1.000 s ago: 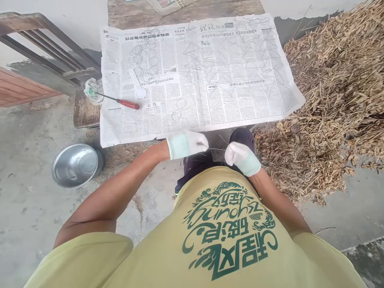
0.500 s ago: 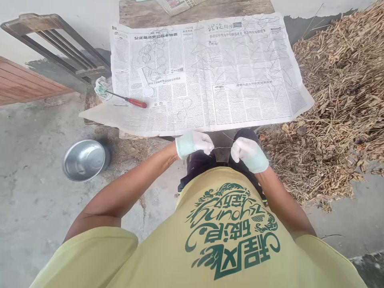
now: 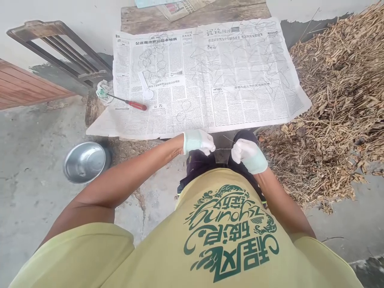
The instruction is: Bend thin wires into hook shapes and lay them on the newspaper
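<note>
A thin wire (image 3: 223, 149) runs between my hands, above my lap and just off the near edge of the newspaper. My left hand (image 3: 201, 142), in a white glove with a pale green cuff, pinches one end of it. In the same kind of glove, my right hand (image 3: 246, 153) is closed on the other side, and a wire tail sticks out up and to the left. Newspaper sheets (image 3: 180, 94) cover the table in front of me. On them lie several wire loops (image 3: 154, 60) at left, one figure-eight wire (image 3: 183, 111) nearer me, and several bent wires (image 3: 234, 56) at right.
A red-handled screwdriver (image 3: 136, 105) and a white spoon-shaped piece (image 3: 147, 90) lie on the newspaper's left, beside a crumpled plastic bag (image 3: 104, 91). A wooden chair (image 3: 64, 48) stands at left. A metal basin (image 3: 86, 162) sits on the floor. Dry stalks (image 3: 336, 92) are heaped at right.
My left hand has turned slightly at the wrist and its forearm has shifted. My right hand stays nearly in place, with the wire still held between both. The view has moved a little.
</note>
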Available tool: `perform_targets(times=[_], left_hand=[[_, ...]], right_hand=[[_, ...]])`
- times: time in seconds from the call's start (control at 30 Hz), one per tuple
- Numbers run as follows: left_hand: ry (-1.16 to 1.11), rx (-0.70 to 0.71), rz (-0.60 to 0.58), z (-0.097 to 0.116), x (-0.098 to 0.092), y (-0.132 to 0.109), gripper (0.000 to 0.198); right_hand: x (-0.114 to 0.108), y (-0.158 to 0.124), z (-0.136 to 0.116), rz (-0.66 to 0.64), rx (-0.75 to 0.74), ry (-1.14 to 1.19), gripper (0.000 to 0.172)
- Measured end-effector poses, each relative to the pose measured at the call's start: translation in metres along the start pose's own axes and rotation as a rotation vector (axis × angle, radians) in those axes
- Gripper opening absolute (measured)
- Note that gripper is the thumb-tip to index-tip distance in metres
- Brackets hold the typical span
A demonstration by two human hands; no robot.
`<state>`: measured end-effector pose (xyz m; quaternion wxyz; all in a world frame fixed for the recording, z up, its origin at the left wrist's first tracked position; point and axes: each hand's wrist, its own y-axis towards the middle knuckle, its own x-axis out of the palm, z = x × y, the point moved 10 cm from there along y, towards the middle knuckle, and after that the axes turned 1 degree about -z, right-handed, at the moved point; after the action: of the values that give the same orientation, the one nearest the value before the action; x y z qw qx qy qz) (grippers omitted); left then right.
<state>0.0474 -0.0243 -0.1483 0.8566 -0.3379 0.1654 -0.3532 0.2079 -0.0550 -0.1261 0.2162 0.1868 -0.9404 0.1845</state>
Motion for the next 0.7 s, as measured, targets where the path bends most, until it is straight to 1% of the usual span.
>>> perform_targets(times=[0.1,0.2,0.37,0.47,0.57,0.63,0.7], left_hand=[[-0.027,-0.006,-0.013,0.001,0.003,-0.003,0.007],[-0.057,-0.028,-0.008,0.003,0.004,-0.011,0.006],[-0.026,-0.065,0.034,0.008,0.005,-0.026,0.007],[0.069,-0.137,0.055,0.009,0.007,-0.03,0.009],[0.221,-0.221,0.045,0.008,0.009,-0.03,0.012],[0.329,-0.23,0.029,0.009,0.012,-0.027,0.013],[0.427,-0.198,0.02,0.011,0.016,-0.021,0.015]], right_hand=[[0.001,-0.002,-0.003,0.0,-0.011,0.007,0.038],[0.006,-0.006,-0.007,-0.01,-0.018,0.011,0.036],[0.014,-0.011,-0.013,-0.024,-0.037,-0.028,0.036],[0.016,-0.013,-0.014,-0.011,-0.042,-0.059,0.035],[0.019,-0.014,-0.011,-0.019,-0.037,-0.046,0.035],[0.019,-0.015,-0.007,-0.023,-0.028,-0.042,0.035],[0.018,-0.015,-0.002,-0.033,-0.019,-0.048,0.035]])
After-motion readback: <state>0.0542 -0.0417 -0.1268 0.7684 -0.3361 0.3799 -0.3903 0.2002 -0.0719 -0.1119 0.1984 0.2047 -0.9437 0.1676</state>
